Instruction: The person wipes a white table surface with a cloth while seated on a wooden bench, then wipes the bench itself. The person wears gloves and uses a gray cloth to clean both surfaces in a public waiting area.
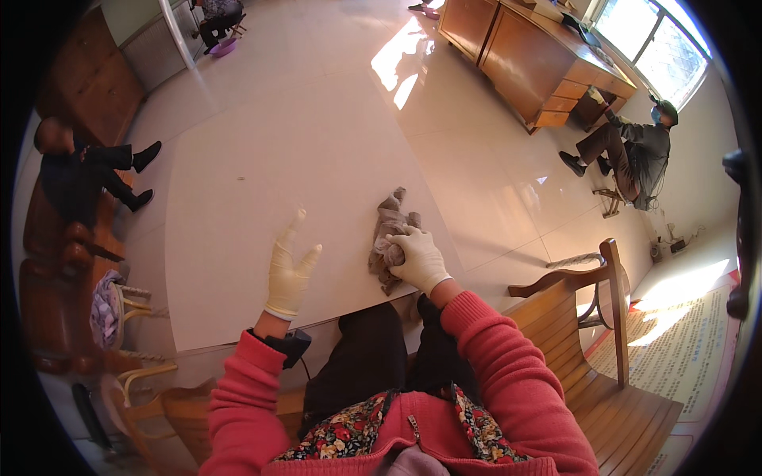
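Observation:
A crumpled grey-brown cloth (390,229) lies on the right part of a pale tabletop (268,149), near its front edge. My right hand (417,256), in a cream-coloured glove, grips the bunched cloth with curled fingers. Over the table's left front part is my left hand (292,268), gloved alike, its fingers apart and nothing in them. A tiny light-brown bit (241,178) lies on the tabletop beyond my left hand.
Slatted wooden chair (571,345) at right; stool with a patterned cloth (106,309) at left. One person (83,160) sits at left, another (637,143) by the wooden desk (530,65). At the far left, a third (220,18) sits near a purple basin (223,47).

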Available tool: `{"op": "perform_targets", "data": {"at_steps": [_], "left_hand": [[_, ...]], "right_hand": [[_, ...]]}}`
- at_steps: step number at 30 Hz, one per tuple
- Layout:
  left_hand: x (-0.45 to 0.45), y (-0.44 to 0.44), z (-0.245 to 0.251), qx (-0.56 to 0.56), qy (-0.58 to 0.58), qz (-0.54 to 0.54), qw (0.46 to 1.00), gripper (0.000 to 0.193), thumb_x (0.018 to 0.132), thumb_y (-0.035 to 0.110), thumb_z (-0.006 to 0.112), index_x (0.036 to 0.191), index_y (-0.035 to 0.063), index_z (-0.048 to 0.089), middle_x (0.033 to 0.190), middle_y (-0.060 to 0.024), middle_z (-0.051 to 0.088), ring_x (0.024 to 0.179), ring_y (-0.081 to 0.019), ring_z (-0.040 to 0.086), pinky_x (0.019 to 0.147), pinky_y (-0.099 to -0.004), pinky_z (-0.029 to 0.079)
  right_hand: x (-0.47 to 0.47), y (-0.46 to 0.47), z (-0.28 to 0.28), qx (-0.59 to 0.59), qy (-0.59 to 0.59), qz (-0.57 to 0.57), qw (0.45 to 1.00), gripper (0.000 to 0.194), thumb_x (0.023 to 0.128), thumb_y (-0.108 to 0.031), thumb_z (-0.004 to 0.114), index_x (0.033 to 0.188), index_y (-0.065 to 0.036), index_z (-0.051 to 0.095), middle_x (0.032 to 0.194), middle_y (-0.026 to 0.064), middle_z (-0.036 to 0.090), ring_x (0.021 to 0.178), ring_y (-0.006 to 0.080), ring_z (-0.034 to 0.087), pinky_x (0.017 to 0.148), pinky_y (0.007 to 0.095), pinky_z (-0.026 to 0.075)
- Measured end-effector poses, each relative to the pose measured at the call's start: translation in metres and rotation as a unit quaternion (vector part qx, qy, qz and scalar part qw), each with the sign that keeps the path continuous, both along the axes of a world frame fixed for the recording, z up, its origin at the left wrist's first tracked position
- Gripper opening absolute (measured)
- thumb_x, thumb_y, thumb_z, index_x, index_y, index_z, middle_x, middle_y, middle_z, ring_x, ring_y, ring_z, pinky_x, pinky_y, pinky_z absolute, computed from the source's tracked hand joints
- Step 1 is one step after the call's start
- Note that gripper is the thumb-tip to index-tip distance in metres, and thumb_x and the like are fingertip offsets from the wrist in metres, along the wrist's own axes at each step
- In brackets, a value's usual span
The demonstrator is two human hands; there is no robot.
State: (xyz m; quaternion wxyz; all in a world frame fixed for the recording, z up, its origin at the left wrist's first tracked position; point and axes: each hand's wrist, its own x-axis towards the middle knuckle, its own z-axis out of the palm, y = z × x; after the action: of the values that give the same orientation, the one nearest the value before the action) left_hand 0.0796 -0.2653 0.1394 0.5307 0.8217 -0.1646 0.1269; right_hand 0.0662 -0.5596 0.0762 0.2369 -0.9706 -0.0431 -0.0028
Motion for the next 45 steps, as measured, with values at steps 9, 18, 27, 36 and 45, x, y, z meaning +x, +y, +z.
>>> {"op": "perform_targets", "data": {"at_steps": [9,18,27,36,45], "left_hand": [[-0.026,0.003,-0.11,-0.151,0.242,0.059,0.957,0.052,0.106,0.015,0.066,0.155,0.0029,0.054,0.153,-0.0148,0.06,0.141,-0.0243,0.057,0.121,-0.037,0.042],[-0.081,-0.099,-0.052,-0.145,0.317,-0.27,0.897,0.052,0.11,0.025,0.062,0.156,0.0027,0.053,0.147,-0.0097,0.064,0.139,-0.0182,0.057,0.118,-0.0339,0.041],[-0.12,-0.188,-0.008,-0.234,0.422,-0.305,0.821,0.058,0.109,0.033,0.062,0.155,0.0004,0.052,0.142,-0.0066,0.066,0.13,-0.0179,0.059,0.114,-0.0337,0.044],[-0.134,-0.219,-0.021,-0.043,0.308,-0.36,0.88,0.035,0.107,0.016,0.063,0.136,-0.0024,0.06,0.136,-0.0104,0.066,0.127,-0.0167,0.06,0.111,-0.033,0.047],[-0.085,-0.179,-0.061,0.153,0.075,-0.248,0.954,0.056,0.099,0.019,0.073,0.15,0.002,0.056,0.154,-0.0189,0.055,0.147,-0.032,0.049,0.124,-0.0424,0.037]], "right_hand": [[-0.062,-0.074,-0.016,0.722,0.139,-0.143,0.663,0.029,0.1,-0.019,0.06,0.123,-0.003,0.066,0.11,0.0129,0.07,0.094,0.0283,0.074,0.083,0.0382,0.063],[-0.156,-0.109,0.017,0.888,0.1,-0.241,0.379,0.049,0.108,-0.05,0.051,0.138,-0.013,0.063,0.134,0.0119,0.069,0.114,0.0324,0.07,0.079,0.0463,0.063],[-0.195,-0.092,0.014,0.872,0.109,-0.092,0.469,0.047,0.11,-0.036,0.049,0.147,-0.006,0.055,0.145,0.0115,0.063,0.128,0.0273,0.065,0.102,0.0462,0.06],[-0.234,-0.116,-0.013,0.896,0.169,-0.035,0.408,0.045,0.109,-0.006,0.053,0.153,0.003,0.05,0.149,0.0111,0.062,0.134,0.0187,0.061,0.117,0.0349,0.047],[-0.345,-0.242,0.009,0.748,-0.113,-0.388,0.527,0.026,0.106,-0.024,0.057,0.123,-0.009,0.068,0.104,0.0033,0.073,0.097,0.018,0.069,0.087,0.0362,0.059]]}}
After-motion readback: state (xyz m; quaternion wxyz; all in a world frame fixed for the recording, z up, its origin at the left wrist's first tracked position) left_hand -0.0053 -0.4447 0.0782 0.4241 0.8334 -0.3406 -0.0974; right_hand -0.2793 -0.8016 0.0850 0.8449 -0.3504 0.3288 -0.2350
